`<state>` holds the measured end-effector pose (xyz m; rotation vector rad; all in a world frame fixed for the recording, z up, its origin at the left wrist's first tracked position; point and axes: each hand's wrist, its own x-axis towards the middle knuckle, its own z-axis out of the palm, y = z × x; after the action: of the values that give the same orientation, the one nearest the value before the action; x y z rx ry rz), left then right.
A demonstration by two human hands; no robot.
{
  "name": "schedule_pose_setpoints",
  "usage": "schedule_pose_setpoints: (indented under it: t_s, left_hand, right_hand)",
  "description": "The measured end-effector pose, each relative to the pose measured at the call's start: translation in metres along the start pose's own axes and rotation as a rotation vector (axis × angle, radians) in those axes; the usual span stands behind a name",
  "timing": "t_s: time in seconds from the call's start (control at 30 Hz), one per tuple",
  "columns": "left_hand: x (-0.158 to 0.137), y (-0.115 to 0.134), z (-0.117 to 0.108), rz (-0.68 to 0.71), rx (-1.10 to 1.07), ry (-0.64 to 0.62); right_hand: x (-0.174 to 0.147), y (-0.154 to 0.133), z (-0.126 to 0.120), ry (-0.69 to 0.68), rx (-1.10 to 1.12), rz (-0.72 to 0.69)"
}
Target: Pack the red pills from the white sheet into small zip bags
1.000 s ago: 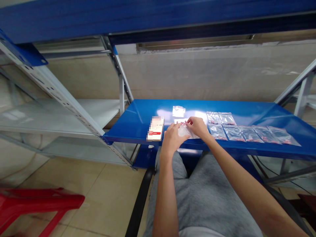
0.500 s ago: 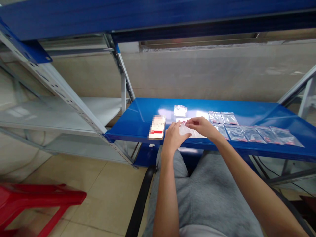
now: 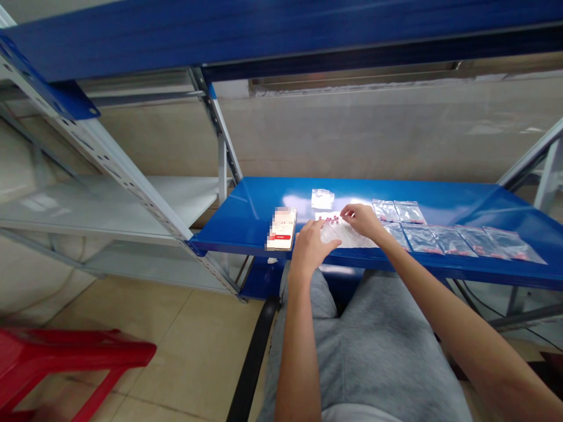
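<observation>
On the front edge of the blue shelf lies a white sheet [image 3: 354,238] with several small red beads [image 3: 331,220] on its far left part. My left hand [image 3: 310,247] rests at the sheet's left end, thumb and fingers curved round a small clear plastic bag [image 3: 328,234], whose outline is hard to see against the white. Just right of the beads, my right hand [image 3: 363,221] has its thumb and fingertips pinched together. Whatever they hold is too small to make out.
Several zip bags [image 3: 422,239] with red pieces lie in rows on the right of the blue shelf [image 3: 264,193]. A phone [image 3: 282,230] lies left of my hands, a stack of bags [image 3: 322,198] behind them. A red stool [image 3: 79,349] stands on the floor at left.
My right hand has moved slightly right and away from the plastic bag, uncovering more red beads. My left hand stays in nearly the same place. The view has shifted a little.
</observation>
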<state>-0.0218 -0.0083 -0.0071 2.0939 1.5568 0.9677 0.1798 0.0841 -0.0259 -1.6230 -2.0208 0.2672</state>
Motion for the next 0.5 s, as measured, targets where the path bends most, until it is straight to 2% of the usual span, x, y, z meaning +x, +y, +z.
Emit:
schedule_pose_setpoints:
  t_s: [0.3,0.5]
  left_hand:
    - [0.0,-0.003,0.002,-0.007,0.001,-0.001]
    - [-0.001,-0.003,0.001,-0.006,0.0,0.0]
  right_hand:
    - [-0.005,-0.005,0.021,-0.006,-0.073,-0.036]
    - [-0.007,-0.012,0.014,-0.002,-0.047,-0.029]
